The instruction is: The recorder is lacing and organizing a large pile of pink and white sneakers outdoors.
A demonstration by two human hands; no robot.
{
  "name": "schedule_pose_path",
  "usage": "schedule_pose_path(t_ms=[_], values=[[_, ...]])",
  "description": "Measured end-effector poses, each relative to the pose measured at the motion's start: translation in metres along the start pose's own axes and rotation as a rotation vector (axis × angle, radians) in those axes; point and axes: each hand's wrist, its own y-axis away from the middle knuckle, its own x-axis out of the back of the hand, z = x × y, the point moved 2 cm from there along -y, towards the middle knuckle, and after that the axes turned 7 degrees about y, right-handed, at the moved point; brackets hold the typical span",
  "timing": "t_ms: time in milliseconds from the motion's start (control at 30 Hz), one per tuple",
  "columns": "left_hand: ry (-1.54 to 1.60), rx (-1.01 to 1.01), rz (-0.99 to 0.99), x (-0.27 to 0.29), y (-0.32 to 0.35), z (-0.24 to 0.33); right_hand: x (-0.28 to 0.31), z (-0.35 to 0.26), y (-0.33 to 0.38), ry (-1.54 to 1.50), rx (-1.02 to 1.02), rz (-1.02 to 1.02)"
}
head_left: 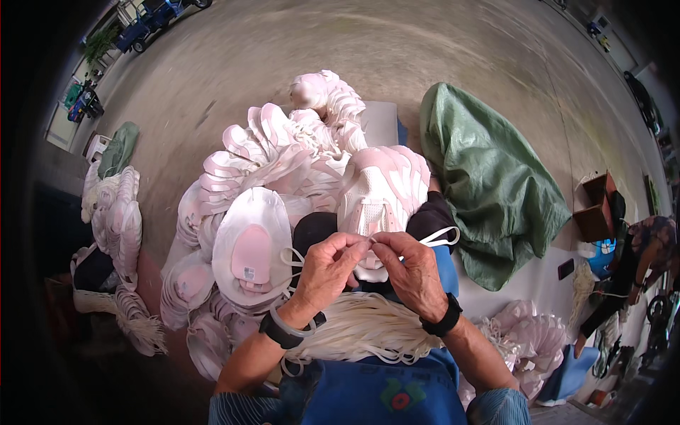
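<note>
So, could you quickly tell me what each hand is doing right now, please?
Left hand: fingers pinched shut on the white lace at the pink-and-white shoe upper.
Right hand: fingers pinched shut on the same white lace.

Striped blue sleeves, blue apron (pixel 375 389), black wristbands

Two hands (pixel 368 265); one green sack (pixel 489 177); two black wristbands (pixel 443 320).
</note>
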Motion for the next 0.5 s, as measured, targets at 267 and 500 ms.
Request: schedule_pose_path(t_ms=[267, 500], values=[[0.03, 0.075, -0.091, -0.002, 0.004, 0.015, -0.001, -0.003, -0.004, -0.08, 0.008, 0.008], [0.36, 0.127, -0.303, -0.005, 0.011, 0.023, 0.003, -0.007, -0.007, -0.452, 0.007, -0.093]])
